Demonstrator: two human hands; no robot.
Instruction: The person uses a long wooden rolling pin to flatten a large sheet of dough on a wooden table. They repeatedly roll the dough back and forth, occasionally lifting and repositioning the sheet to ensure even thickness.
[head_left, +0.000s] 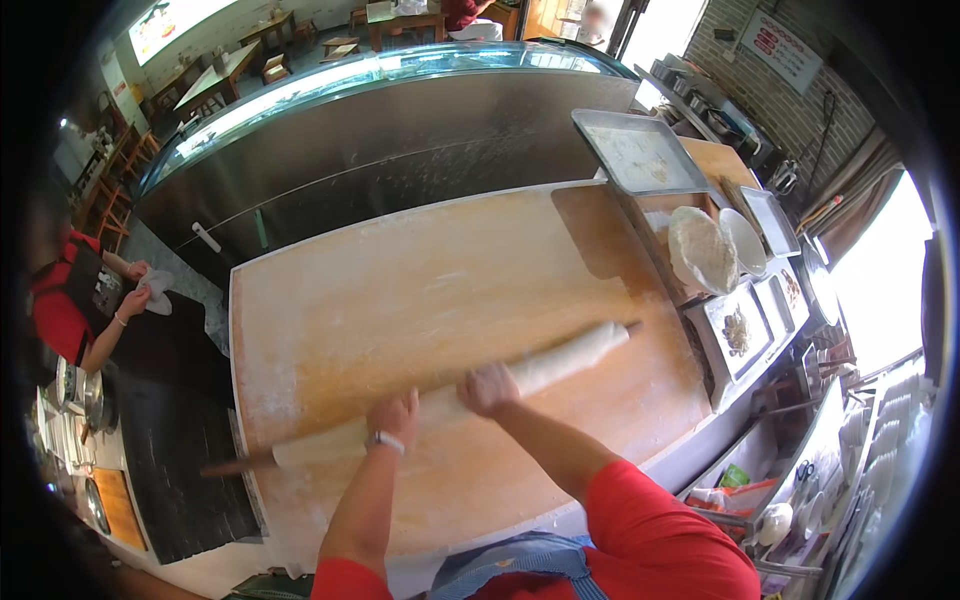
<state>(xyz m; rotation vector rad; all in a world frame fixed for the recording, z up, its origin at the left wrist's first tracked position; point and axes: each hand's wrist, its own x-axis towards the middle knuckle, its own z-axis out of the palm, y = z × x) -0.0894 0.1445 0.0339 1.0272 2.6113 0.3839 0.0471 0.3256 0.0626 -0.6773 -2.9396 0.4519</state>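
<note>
A long sheet of pale dough (574, 356) is wound around a wooden rolling pin (241, 463), whose bare ends stick out at both sides. The roll lies aslant across a floured wooden work board (390, 292), with its left tip reaching past the board's left edge. Near the roll's middle, my left hand (394, 421) is closed over the dough, a pale band at its wrist. My right hand (489, 388) grips the roll a short way to the right, slightly blurred. Both palms are hidden from view.
A metal tray (641, 154) overhangs the board's far right corner. Beside it stand a flour-coated bowl (701, 251) and a small tray of food pieces (739, 330). A glass-topped counter (405, 142) borders the far side. At left, a person (82, 292) holds a white cloth (156, 291).
</note>
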